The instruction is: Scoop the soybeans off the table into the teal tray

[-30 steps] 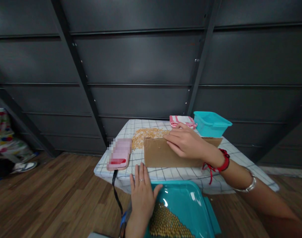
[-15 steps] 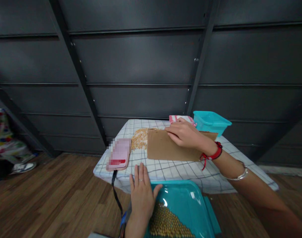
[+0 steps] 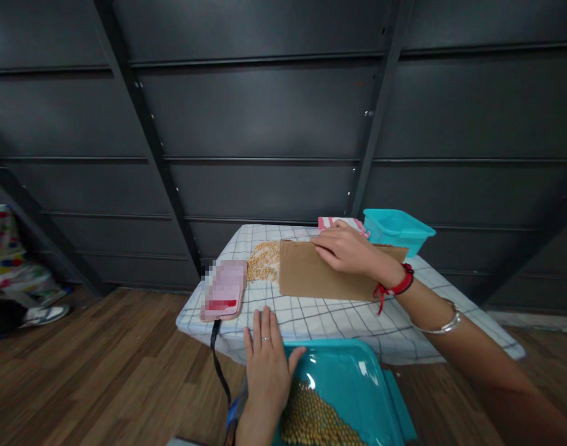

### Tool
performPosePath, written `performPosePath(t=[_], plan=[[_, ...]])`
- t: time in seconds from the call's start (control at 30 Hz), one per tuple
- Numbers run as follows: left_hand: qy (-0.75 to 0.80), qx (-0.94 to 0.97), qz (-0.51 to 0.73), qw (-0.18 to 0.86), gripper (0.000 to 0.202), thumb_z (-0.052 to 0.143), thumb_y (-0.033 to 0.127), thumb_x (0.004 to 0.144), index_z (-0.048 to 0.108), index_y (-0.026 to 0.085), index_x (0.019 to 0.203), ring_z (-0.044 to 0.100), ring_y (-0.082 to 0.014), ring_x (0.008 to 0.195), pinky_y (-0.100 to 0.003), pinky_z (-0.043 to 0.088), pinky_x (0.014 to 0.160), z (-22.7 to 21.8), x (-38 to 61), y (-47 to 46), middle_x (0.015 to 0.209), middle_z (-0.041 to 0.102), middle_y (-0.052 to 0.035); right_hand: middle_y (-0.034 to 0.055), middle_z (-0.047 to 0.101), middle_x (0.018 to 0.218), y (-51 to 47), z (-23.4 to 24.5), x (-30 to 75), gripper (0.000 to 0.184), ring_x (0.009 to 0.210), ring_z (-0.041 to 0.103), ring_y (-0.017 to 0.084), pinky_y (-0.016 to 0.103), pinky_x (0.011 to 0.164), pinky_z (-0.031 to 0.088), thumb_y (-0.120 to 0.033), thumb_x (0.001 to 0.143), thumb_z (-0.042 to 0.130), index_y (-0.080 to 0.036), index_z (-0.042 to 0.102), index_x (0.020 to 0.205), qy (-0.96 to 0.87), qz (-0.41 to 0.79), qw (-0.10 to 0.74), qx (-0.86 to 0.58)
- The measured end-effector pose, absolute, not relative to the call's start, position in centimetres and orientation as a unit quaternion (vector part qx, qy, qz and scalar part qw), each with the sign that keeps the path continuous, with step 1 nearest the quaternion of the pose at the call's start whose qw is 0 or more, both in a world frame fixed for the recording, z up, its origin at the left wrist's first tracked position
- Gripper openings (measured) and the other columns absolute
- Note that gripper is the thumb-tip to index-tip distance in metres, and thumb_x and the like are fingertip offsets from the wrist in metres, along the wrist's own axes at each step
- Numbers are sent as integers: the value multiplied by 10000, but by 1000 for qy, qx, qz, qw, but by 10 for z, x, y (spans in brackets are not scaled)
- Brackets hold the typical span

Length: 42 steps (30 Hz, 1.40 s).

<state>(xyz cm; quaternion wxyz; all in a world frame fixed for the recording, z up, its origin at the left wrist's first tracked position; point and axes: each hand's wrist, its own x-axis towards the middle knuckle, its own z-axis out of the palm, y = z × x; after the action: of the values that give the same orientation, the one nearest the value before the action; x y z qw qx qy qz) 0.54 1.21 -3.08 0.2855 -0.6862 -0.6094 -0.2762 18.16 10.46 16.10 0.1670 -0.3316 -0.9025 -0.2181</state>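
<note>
My right hand grips the top edge of a brown cardboard piece, which stands on its long edge on the checked cloth. Just left of the cardboard lie small round yellow grains; whatever is behind it is hidden. My left hand rests with fingers stretched out along the left rim of a teal tray, its thumb over the tray's corner. A heap of golden-brown bead-like grains fills the near left part of the tray.
The table has a white checked tablecloth. At its left lies a pink phone-like object with a black strap. A turquoise tub and a pink-striped cloth are at the back. A dark panelled wall rises behind.
The left end of the cardboard has shifted slightly right, with my right hand still on its top edge. My left hand stays on the tray rim.
</note>
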Motion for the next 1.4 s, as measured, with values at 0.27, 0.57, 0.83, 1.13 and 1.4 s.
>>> performPosePath(t=[0.27, 0.57, 0.83, 1.13, 1.4], plan=[[-610, -691, -278, 269, 729, 227, 604, 780, 379, 61, 1242, 348, -306, 1207, -487, 325, 941, -34, 4, 13, 1234, 493, -169, 45, 617, 726, 99, 163, 172, 246, 645, 490, 137, 292, 700, 251, -186, 826, 342, -152, 557, 712, -922, -197, 121, -311], [-603, -688, -281, 290, 738, 202, 591, 790, 390, 23, 1223, 350, -314, 1196, -496, 325, 933, -33, 5, 13, 1230, 494, -179, 68, 636, 781, 117, 162, 196, 259, 675, 517, 156, 296, 689, 255, -180, 821, 334, -145, 590, 797, -880, -233, 146, -388], [-611, -687, -288, 267, 737, 221, 610, 777, 379, 62, 1243, 332, -309, 1216, -505, 299, 960, -38, 5, 15, 1244, 481, -174, 51, 636, 767, 117, 158, 173, 237, 664, 514, 139, 283, 658, 245, -159, 815, 342, -151, 563, 729, -905, -212, 130, -344], [-611, -688, -277, 277, 723, 209, 590, 790, 364, 54, 1250, 325, -302, 1219, -504, 323, 945, -35, 4, 13, 1248, 477, -172, 78, 646, 787, 141, 156, 203, 269, 683, 526, 157, 297, 659, 239, -168, 829, 341, -136, 603, 777, -866, -277, 109, -402], [-604, -687, -285, 286, 722, 222, 591, 788, 394, 45, 1227, 345, -310, 1203, -498, 326, 937, -34, 5, 13, 1233, 489, -178, 70, 627, 777, 129, 175, 219, 271, 713, 522, 164, 306, 701, 288, -204, 858, 337, -125, 585, 934, -855, -327, 206, -347]])
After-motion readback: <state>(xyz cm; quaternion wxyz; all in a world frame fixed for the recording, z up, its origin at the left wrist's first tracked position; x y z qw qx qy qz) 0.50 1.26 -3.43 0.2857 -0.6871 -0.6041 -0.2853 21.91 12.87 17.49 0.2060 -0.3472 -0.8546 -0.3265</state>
